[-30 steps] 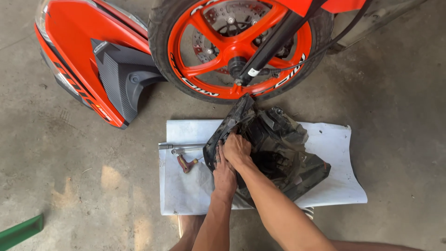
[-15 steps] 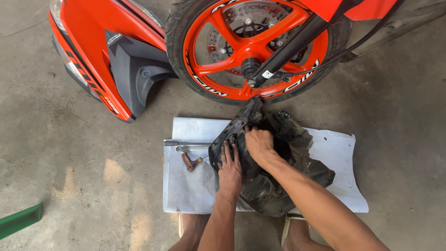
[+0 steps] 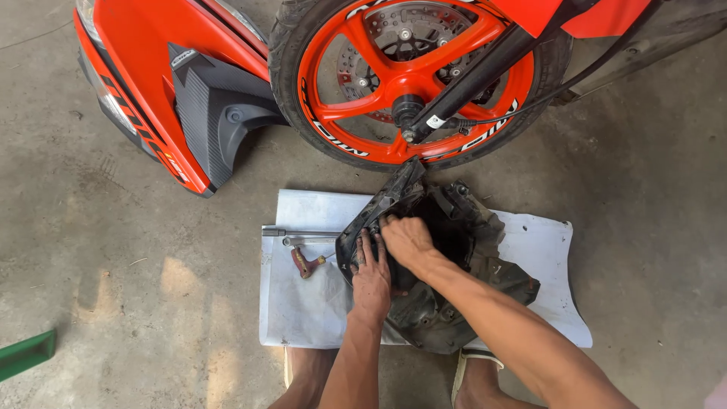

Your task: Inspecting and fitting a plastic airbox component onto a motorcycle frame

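A black plastic motorcycle housing [image 3: 469, 257] lies on a white panel [image 3: 545, 250] on the concrete floor, just below the orange front wheel [image 3: 409, 79]. My left hand [image 3: 371, 276] presses flat on the housing's left edge with fingers spread. My right hand [image 3: 409, 241] rests on the housing's upper left rim beside it, fingers curled over the edge. Whether a small part sits under the fingers cannot be seen. Left of my hands, a metal wrench [image 3: 299, 237] and a red-handled tool [image 3: 305, 263] lie on the panel.
An orange and black body fairing [image 3: 163, 106] lies on the floor at upper left. The black fork and a cable [image 3: 485, 72] cross the wheel. My feet [image 3: 473, 375] sit at the panel's near edge. A green object [image 3: 26, 354] shows at lower left.
The view has shifted slightly, so the wheel and fairing sit further right. My right hand moved up from over the left hand onto the housing's upper rim; my left hand stays on the edge.
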